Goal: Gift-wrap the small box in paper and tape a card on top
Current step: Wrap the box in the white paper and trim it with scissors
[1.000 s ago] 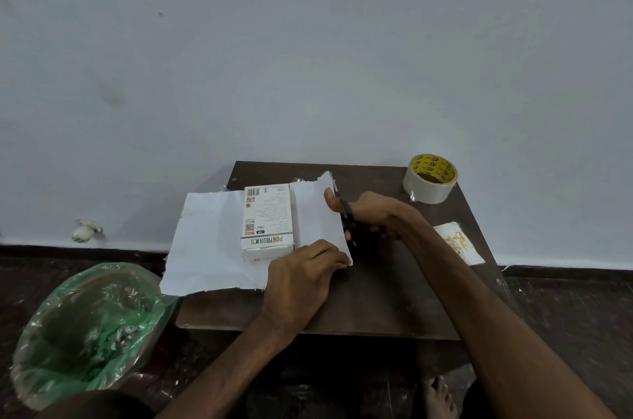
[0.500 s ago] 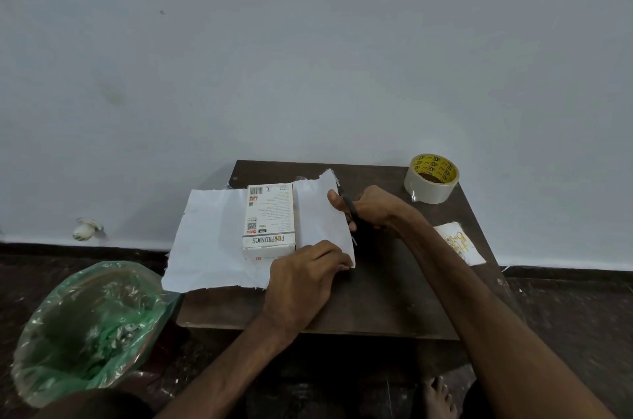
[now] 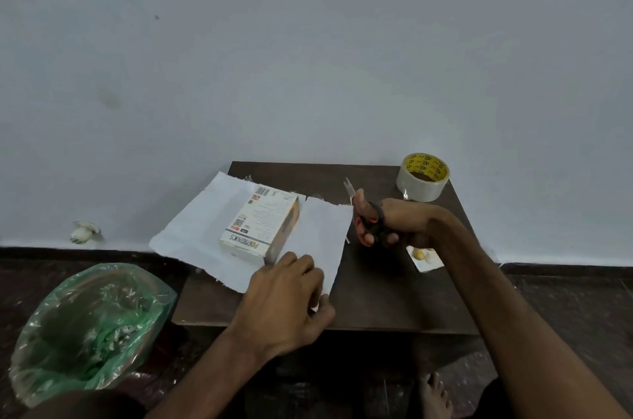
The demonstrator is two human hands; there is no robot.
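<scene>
Two bare hands are at work over a small dark table [image 3: 376, 298]. A white sheet of paper [image 3: 195, 230] lies flat on the left part of it. The small box [image 3: 260, 225] lies on the middle of the paper, turned a bit to one side.

The left hand [image 3: 284, 302] rests on the near right part of the paper, just beside the box's near corner. Its fingers are bent down onto the sheet. I cannot tell if the thumb pinches the edge.

The right hand [image 3: 394, 223] is just right of the paper. Its fingers are curled tight through the black handles of the scissors [image 3: 371, 218], and the blades point up and away.

The tape roll [image 3: 423, 177] sits at the far right corner. The card [image 3: 424, 257] lies on the right side, partly hidden behind the right arm. A green bin bag [image 3: 89, 326] stands on the floor at the near left.
</scene>
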